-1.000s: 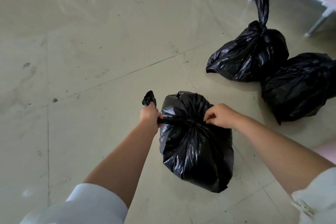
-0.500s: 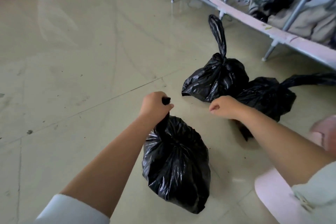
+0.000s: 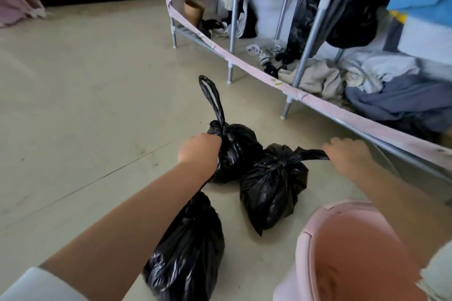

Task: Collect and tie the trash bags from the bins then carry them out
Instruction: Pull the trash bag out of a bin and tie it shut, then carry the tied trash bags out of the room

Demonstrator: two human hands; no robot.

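Three tied black trash bags are on the pale floor. The nearest bag (image 3: 188, 252) hangs below my left hand (image 3: 199, 150), which is a closed fist; my forearm hides the bag's neck. Behind that fist stands a second bag (image 3: 237, 151) with its tied loop upright. A third bag (image 3: 274, 186) lies to the right, its twisted tail stretching right into my right hand (image 3: 347, 154), whose fingers curl over the tail's end.
An empty pink bin (image 3: 342, 252) sits at the bottom right, close to my right arm. A metal clothes rack (image 3: 288, 102) with a pink rail, hanging clothes and piled laundry runs along the right side. Pink fabric (image 3: 14, 2) lies at the far left.
My right hand let go of the nearest bag and reached right to the third bag's tail. My left hand lifted the nearest bag by its top. The view tilted up toward the rack.
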